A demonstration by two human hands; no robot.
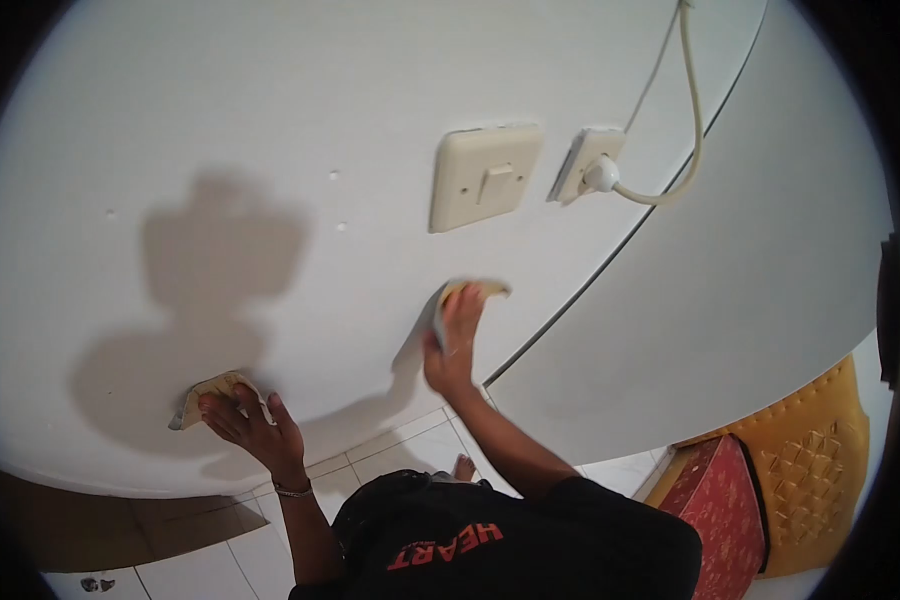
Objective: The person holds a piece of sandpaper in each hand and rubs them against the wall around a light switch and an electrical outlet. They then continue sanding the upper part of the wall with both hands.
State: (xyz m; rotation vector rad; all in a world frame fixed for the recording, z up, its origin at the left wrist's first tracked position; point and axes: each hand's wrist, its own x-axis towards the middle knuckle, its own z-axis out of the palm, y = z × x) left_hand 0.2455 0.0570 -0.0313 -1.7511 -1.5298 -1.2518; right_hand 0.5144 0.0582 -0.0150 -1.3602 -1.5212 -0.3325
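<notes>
My left hand [253, 428] presses a beige sheet [210, 388] with a greyish underside against the white wall [370, 90], low on the left. A bracelet is on that wrist. My right hand [455, 340] holds a second yellowish sheet [488, 288] to the wall, its edge curling out past the fingertips. Just above the right hand is a cream light switch [488, 178]. What the sheets are made of cannot be told.
A socket [603, 150] with a white plug [602, 175] and cable is right of the switch. A grey panel [690, 300] slants beyond it. Lower right stand a red patterned mattress [715, 510] and a yellow padded headboard [810, 465]. White tiles [195, 575] cover the floor.
</notes>
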